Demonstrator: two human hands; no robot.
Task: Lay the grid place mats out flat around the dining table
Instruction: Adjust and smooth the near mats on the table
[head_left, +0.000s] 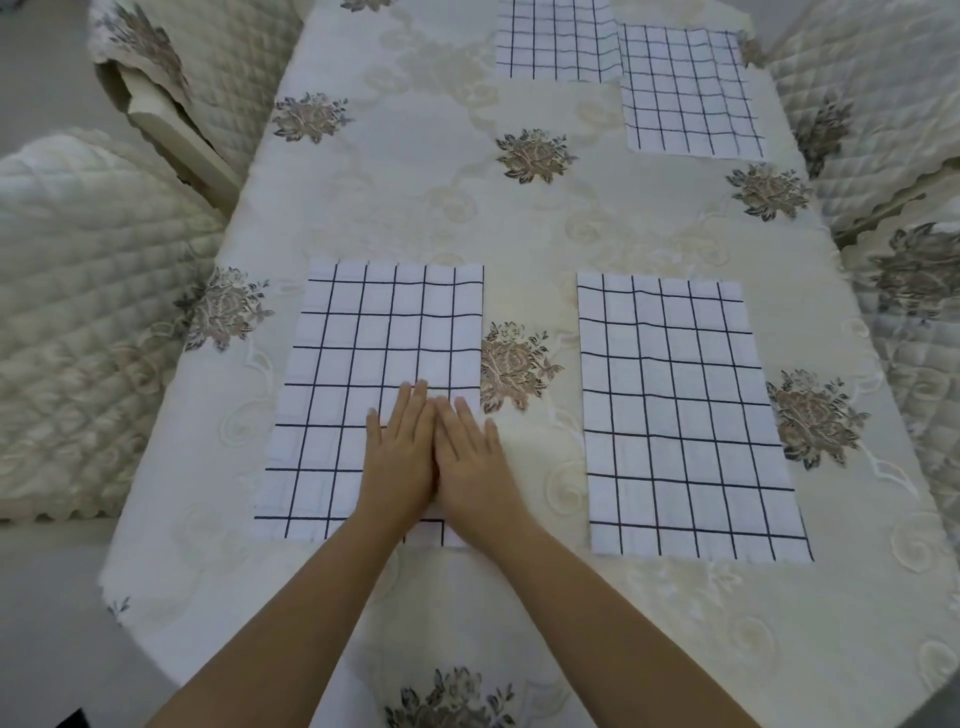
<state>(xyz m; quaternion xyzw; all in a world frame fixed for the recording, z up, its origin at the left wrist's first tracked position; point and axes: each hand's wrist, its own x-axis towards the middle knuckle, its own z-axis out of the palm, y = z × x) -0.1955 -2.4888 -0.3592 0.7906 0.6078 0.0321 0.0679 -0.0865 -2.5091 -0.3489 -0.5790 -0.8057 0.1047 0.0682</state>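
Risks, judged from this one view.

Tablecloth (415, 197): loose patterned cloth over the whole table (545, 623); a heavy sideways sweep could drag it and shift all four mats at once; the cause would be too much downward press.

Far-middle mat (556, 41) and far-right mat (691, 93): their edges meet and one appears to overlap the other; left so, neither lies fully flat.

Near-right mat (685, 415): flat, well apart from its neighbour; faint ripples only.

Near-left mat (374, 332): spread on the near-left part of the table, roughly level with the near-right one; its near right corner is hidden under the hands, so I cannot tell whether it is folded; smoothing outward from there could bunch the right edge into a crease.

Left hand (400, 452) and right hand (478, 462): palms down, side by side and touching; fingers straight and together, gripping nothing; the left rests on the mat, the right lies across its right edge, partly on bare cloth; uneven pressure between them would turn the mat askew.

Surface and room.

Table: long; cream cloth with brown flower motifs.

Chairs: quilted cream covers; two at left (78, 312) (208, 52), two at right (872, 78) (914, 322), all drawn close to the table.

Floor (31, 78): plain grey, seen at the left corners.
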